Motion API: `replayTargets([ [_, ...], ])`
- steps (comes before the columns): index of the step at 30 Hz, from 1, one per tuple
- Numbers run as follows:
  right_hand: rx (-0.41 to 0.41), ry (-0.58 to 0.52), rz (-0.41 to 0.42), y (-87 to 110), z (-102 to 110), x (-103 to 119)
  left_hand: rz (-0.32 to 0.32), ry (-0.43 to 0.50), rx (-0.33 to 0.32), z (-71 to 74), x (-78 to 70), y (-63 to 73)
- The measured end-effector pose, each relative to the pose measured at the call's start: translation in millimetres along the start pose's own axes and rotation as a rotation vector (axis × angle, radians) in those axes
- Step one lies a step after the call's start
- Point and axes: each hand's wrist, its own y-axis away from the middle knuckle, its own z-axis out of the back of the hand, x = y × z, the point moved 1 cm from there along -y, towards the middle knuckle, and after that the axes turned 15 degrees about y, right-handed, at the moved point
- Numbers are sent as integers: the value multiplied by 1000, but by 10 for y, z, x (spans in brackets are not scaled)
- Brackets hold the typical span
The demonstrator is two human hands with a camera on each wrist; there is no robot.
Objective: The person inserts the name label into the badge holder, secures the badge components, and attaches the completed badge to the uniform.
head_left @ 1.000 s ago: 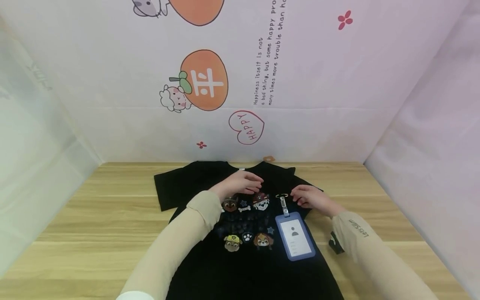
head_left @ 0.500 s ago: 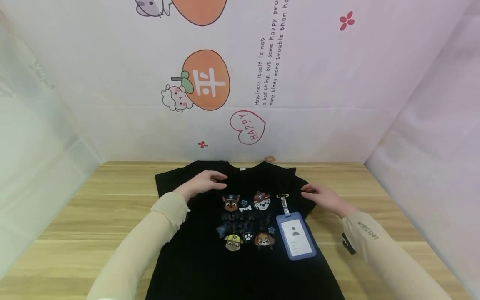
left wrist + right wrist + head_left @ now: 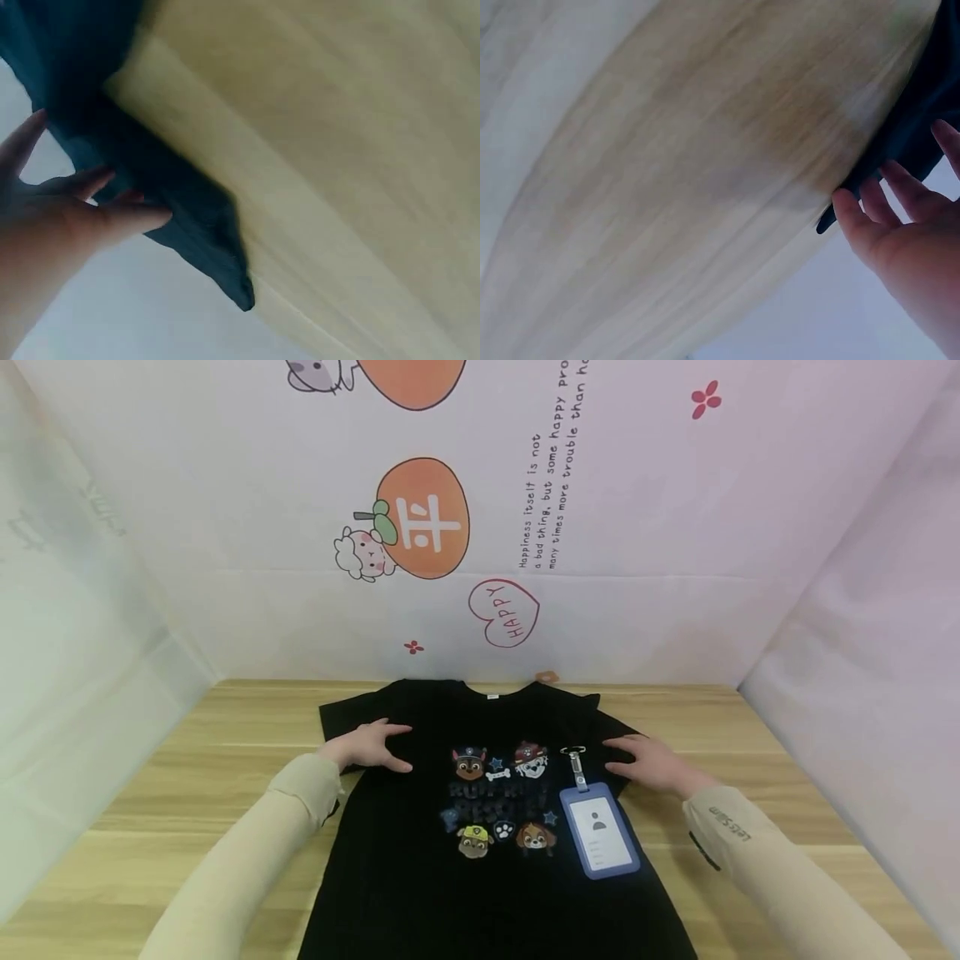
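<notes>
A black T-shirt (image 3: 420, 860) with cartoon dog faces printed on its chest lies spread on the wooden table, neckline away from me. On its right chest side, in the head view, lies a blue badge holder (image 3: 600, 831) with a white card, joined to a metal clip (image 3: 576, 768). My left hand (image 3: 367, 747) is over the left sleeve, thumb and fingers spread and holding nothing; the left wrist view shows the sleeve (image 3: 180, 195) beyond its fingers. At the right sleeve, my right hand (image 3: 651, 764) has its fingers loosely extended, close to the sleeve's edge (image 3: 900, 142).
The light wooden table (image 3: 150, 827) reaches back to a white printed cloth (image 3: 637, 527) that hangs behind it. White cloth sides (image 3: 885, 568) stand to the left and right.
My left hand has moved left from the shirt's chest to the left sleeve, uncovering the print and spreading its fingers. My right hand has shifted slightly right, away from the clip.
</notes>
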Motion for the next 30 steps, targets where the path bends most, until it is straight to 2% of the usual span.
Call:
replayTargets([
  [3,33,75,6,-22,-1,23,53,-66,11,-25,-14,32],
  [6,73,130,-1,-49,-1,41,94,-92,14,-55,-24,39],
  [10,129,145,-57,-85,-1,13,125,-110,11,-72,-27,18],
  [14,184,158,-128,-98,-8,-78,139,-114,13,-56,-20,-7],
  [23,253,110,-133,-58,52,-343,139,-96,8,20,-6,-32],
  [30,328,57,-150,-48,90,-483,128,-123,5,16,2,-71],
])
